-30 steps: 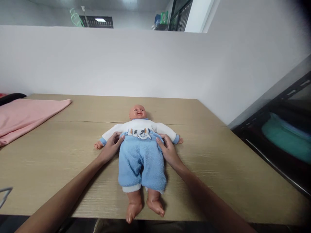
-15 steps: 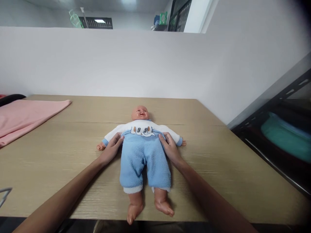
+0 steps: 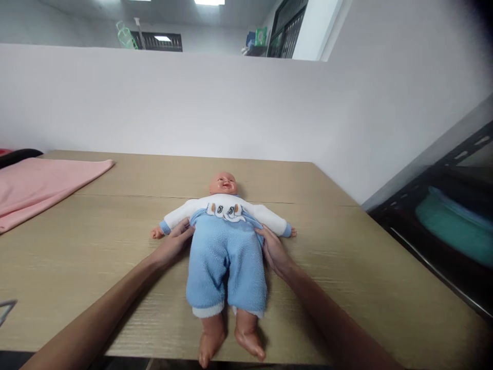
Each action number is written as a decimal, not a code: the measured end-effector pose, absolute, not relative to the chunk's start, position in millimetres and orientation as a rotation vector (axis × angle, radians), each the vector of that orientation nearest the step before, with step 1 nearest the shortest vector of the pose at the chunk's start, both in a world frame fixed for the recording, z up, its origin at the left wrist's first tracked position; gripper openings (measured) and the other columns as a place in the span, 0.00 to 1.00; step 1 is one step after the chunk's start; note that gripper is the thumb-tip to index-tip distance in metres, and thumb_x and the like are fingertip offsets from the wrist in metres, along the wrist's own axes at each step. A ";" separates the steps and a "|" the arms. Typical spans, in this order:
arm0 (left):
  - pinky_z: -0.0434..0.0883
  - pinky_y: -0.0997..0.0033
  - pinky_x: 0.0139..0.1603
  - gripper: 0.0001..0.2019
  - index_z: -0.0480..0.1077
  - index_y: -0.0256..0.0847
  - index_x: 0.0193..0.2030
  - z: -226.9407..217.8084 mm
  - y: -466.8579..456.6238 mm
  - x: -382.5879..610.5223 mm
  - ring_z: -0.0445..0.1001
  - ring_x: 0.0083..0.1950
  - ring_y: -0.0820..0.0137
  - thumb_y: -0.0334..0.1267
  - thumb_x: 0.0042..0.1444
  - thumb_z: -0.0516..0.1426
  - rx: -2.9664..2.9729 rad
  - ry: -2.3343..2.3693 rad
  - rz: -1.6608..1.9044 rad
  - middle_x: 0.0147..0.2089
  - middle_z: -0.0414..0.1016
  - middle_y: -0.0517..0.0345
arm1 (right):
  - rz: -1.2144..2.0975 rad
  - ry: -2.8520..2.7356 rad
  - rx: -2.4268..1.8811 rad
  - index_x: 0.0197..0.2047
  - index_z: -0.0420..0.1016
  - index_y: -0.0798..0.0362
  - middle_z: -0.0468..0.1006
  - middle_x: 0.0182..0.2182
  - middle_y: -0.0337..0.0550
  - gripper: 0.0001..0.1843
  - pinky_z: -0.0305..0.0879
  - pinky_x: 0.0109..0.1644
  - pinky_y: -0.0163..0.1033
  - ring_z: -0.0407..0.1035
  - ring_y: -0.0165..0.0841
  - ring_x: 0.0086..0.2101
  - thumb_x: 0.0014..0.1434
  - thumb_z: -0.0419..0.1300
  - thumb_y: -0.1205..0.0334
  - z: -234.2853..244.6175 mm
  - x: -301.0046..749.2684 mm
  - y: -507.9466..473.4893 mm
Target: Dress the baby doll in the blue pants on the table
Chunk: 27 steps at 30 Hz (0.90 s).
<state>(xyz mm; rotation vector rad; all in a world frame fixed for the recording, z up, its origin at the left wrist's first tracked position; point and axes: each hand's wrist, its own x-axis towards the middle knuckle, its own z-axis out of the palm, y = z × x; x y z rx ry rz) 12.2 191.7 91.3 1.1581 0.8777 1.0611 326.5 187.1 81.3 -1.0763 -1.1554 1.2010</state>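
Nearest, see feet [image 3: 211,339] of a doll [image 3: 226,253] lying face-up on the table [image 3: 370,272], probably hard and slick. Next, note left hand [image 3: 180,239] and right hand [image 3: 274,250] against blue trousers [image 3: 225,246] at waist; with fingers partly hidden, cannot tell whether clasping. Best held there, likely light, soft. Beyond, avoid gripping smooth head [image 3: 223,183].

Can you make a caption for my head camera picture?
Two hands touch the sides of a doll lying on a table.
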 end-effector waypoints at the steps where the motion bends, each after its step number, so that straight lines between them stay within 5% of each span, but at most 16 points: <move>1: 0.77 0.48 0.68 0.25 0.81 0.50 0.62 91.6 190.2 16.5 0.82 0.66 0.46 0.57 0.62 0.72 1.051 0.864 1.085 0.60 0.87 0.47 | 1.226 -1.107 -1.060 0.53 0.85 0.42 0.89 0.53 0.49 0.22 0.69 0.74 0.62 0.77 0.57 0.62 0.62 0.69 0.39 83.3 322.7 185.9; 6: 0.81 0.50 0.60 0.29 0.82 0.44 0.55 91.2 187.2 30.0 0.83 0.63 0.44 0.60 0.54 0.76 0.858 0.914 1.136 0.55 0.89 0.46 | 1.365 -0.958 -0.984 0.50 0.88 0.43 0.90 0.56 0.48 0.24 0.69 0.75 0.59 0.77 0.56 0.64 0.56 0.78 0.39 95.9 314.5 181.1; 13: 0.80 0.50 0.64 0.27 0.82 0.42 0.50 90.1 199.3 26.1 0.82 0.64 0.43 0.61 0.54 0.75 0.751 0.896 1.171 0.56 0.89 0.47 | 1.433 -0.982 -0.963 0.41 0.87 0.43 0.91 0.50 0.47 0.25 0.69 0.75 0.60 0.78 0.57 0.62 0.48 0.83 0.37 102.4 322.7 185.2; 21: 0.79 0.50 0.63 0.14 0.80 0.43 0.43 88.6 210.1 10.7 0.83 0.58 0.48 0.51 0.59 0.68 0.817 0.745 1.116 0.45 0.87 0.52 | 1.460 -0.981 -0.926 0.42 0.85 0.45 0.91 0.48 0.50 0.18 0.71 0.71 0.58 0.79 0.57 0.61 0.53 0.77 0.45 103.2 332.1 183.4; 27: 0.75 0.55 0.65 0.20 0.80 0.44 0.57 90.2 210.7 12.0 0.79 0.64 0.50 0.50 0.63 0.70 0.914 0.751 1.170 0.58 0.85 0.50 | 1.413 -0.953 -0.962 0.45 0.84 0.45 0.89 0.54 0.50 0.28 0.68 0.76 0.54 0.76 0.56 0.65 0.48 0.82 0.38 100.3 329.3 187.3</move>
